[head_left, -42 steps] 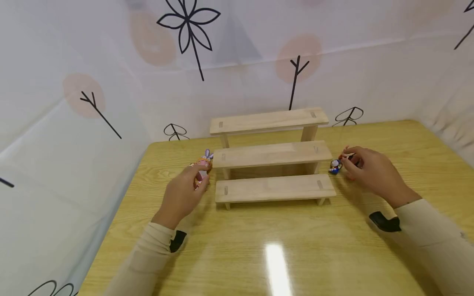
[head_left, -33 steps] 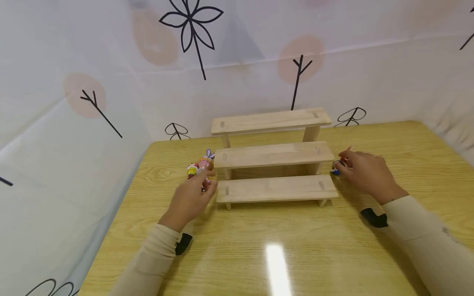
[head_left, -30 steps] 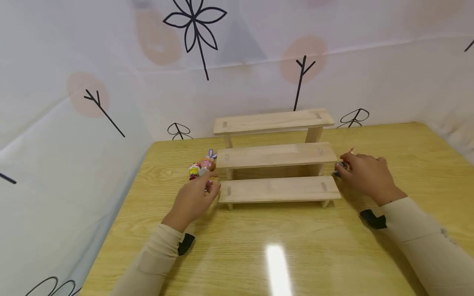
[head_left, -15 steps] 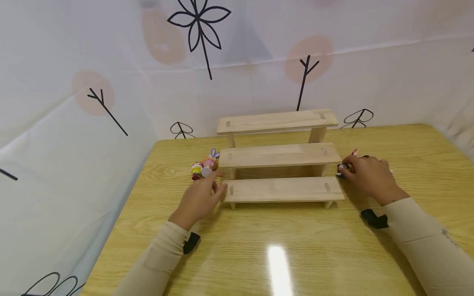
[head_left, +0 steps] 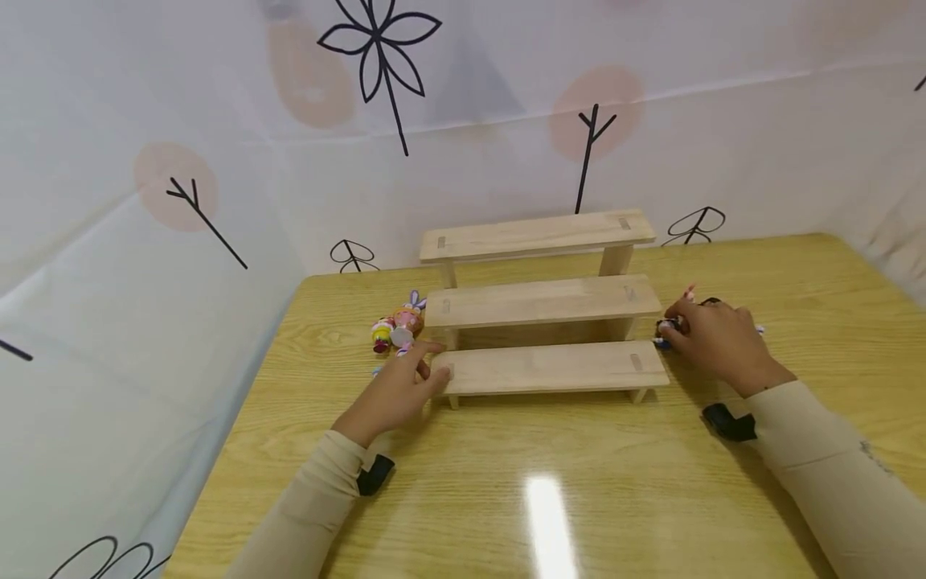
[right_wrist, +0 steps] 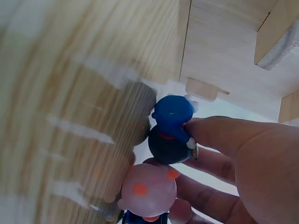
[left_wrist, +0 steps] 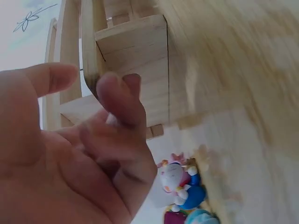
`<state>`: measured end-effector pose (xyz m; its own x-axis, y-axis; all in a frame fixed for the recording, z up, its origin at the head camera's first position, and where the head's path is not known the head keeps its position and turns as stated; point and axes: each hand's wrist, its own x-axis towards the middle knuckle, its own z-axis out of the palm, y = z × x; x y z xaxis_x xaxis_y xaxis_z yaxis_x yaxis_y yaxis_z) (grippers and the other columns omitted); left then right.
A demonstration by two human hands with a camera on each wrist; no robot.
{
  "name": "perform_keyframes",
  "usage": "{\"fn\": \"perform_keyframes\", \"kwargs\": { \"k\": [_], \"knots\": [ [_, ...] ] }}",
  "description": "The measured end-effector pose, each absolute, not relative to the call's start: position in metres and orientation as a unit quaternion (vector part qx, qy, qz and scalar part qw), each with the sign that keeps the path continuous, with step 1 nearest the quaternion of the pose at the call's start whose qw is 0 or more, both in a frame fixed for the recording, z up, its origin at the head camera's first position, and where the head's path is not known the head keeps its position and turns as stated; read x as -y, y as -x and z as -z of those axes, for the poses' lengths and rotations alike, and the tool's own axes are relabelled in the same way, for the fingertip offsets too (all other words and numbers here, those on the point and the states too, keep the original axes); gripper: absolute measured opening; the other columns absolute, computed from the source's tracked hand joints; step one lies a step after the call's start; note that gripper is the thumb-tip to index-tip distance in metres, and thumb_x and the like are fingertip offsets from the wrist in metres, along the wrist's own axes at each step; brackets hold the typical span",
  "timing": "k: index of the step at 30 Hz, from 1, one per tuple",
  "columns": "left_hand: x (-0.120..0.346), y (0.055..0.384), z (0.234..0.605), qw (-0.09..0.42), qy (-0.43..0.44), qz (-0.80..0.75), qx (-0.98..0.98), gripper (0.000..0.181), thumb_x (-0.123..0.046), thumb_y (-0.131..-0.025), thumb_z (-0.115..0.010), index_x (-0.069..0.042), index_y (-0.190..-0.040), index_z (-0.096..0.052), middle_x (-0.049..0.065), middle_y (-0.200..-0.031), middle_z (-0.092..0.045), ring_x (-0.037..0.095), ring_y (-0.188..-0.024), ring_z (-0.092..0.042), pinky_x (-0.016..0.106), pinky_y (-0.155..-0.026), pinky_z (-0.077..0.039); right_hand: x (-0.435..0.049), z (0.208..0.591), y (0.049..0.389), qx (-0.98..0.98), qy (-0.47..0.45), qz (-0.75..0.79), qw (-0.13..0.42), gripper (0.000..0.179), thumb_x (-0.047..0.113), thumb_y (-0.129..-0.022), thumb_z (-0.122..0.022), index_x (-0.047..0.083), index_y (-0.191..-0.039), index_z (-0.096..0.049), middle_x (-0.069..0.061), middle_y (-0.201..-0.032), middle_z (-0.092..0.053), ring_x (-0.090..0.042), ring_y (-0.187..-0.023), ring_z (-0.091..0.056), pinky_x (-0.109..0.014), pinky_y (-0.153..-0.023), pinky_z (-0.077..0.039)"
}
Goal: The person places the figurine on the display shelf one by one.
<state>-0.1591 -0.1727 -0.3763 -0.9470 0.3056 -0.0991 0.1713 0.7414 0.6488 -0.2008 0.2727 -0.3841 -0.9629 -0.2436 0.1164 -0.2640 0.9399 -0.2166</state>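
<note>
My left hand [head_left: 398, 390] is at the left end of a three-step wooden stand [head_left: 542, 301], thumb and forefinger apart around the lowest step's corner, holding nothing. Close behind it lie a figurine with purple bunny ears [head_left: 407, 318] and a yellow-and-white figurine [head_left: 381, 334]. The left wrist view also shows a blue-bodied figurine with a white head [left_wrist: 191, 196]. Beyond the stand's right end, my right hand [head_left: 719, 342] pinches a small blue figurine [right_wrist: 173, 112] with a red collar, thumb against its side. A pink-headed figurine [right_wrist: 149, 189] is beside those fingers.
The stand sits on a yellow wood-grain table [head_left: 477, 482] that reflects a bright light. A white cloth [head_left: 499, 161] with flower and twig drawings hangs behind and to the left. Other small figurine parts show around the right hand.
My left hand has come away from the bunny-eared figurine, moving forward and right to the lowest step's end. My right hand has shifted slightly left and now covers more of the blue figurine.
</note>
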Motion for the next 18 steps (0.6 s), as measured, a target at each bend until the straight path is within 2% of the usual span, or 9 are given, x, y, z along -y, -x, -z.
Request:
{"fn": "perform_keyframes", "kwargs": {
  "k": [8, 13, 18],
  "knots": [
    [0.185, 0.167, 0.388, 0.209, -0.144, -0.453, -0.855, 0.063, -0.036, -0.099, -0.063, -0.026, -0.153, -0.030, 0.012, -0.096, -0.062, 0.021, -0.068, -0.066, 0.033, -0.056, -0.054, -0.270, 0.387, 0.202, 0.981, -0.133, -0.129, 0.055, 0.027, 0.020, -0.099, -0.063, -0.003, -0.110, -0.070, -0.020, -0.091, -0.074, -0.037, -0.077, -0.068, -0.058, -0.065, -0.048],
    [0.190, 0.169, 0.394, 0.229, -0.149, -0.494, -0.825, 0.067, -0.034, -0.098, -0.066, -0.025, -0.153, -0.028, 0.015, -0.097, -0.065, 0.023, -0.071, -0.069, 0.034, -0.057, -0.057, -0.270, 0.389, 0.201, 0.978, -0.140, -0.139, 0.064, 0.026, 0.019, -0.098, -0.065, -0.003, -0.110, -0.071, -0.020, -0.091, -0.074, -0.036, -0.077, -0.069, -0.058, -0.066, -0.049],
    [0.193, 0.172, 0.400, 0.249, -0.152, -0.528, -0.798, 0.070, -0.035, -0.098, -0.066, -0.028, -0.154, -0.025, 0.016, -0.110, -0.068, 0.023, -0.076, -0.070, 0.037, -0.064, -0.060, -0.270, 0.390, 0.202, 0.976, -0.144, -0.146, 0.075, 0.026, 0.018, -0.097, -0.066, -0.003, -0.111, -0.071, -0.022, -0.095, -0.074, -0.040, -0.082, -0.069, -0.060, -0.070, -0.049]
  ]
}}
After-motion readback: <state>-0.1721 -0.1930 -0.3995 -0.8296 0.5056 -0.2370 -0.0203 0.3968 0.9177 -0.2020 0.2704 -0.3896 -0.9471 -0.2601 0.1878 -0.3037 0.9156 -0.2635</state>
